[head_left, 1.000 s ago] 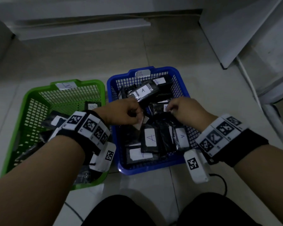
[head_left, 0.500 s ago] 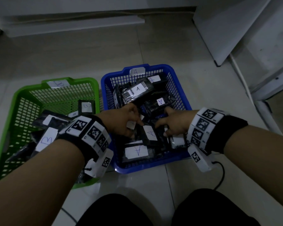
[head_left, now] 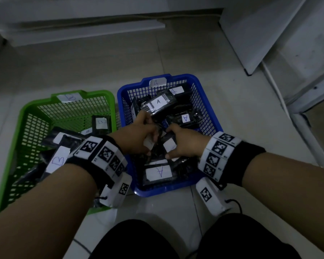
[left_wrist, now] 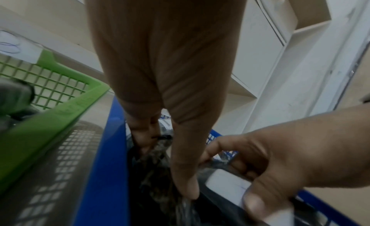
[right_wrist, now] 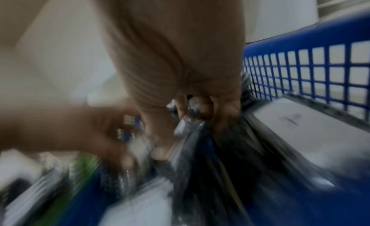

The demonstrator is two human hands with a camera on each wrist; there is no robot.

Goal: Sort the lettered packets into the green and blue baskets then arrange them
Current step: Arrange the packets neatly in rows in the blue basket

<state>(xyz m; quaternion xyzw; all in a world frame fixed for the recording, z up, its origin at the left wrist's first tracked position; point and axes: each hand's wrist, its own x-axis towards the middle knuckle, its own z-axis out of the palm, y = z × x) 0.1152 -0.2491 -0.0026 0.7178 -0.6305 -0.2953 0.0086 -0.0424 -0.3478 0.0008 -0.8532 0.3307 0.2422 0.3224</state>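
Observation:
Both hands reach into the blue basket (head_left: 200, 86), tagged A, which holds several black packets with white A labels (head_left: 158, 102). My left hand (head_left: 151, 135) pinches a crinkled black packet (left_wrist: 156, 158) between thumb and fingers near the basket's left wall. Close beside it, my right hand (head_left: 176, 141) grips a packet with a white label (head_left: 169, 145), thumb below and fingers curled over the top. The right wrist view is blurred; it shows curled fingers (right_wrist: 220, 115) on dark plastic. The green basket (head_left: 34, 107), tagged B, stands to the left with B packets (head_left: 58, 159).
The baskets stand side by side on a pale tiled floor (head_left: 120, 62). A white panel (head_left: 260, 34) leans at the right and a low ledge (head_left: 82, 28) runs along the back. My dark-clad knees (head_left: 138, 240) are just before the baskets, a cable (head_left: 236, 202) beside them.
Both hands dropped from the raised packets at the back of the blue basket to its middle, came close together and took hold of packets there.

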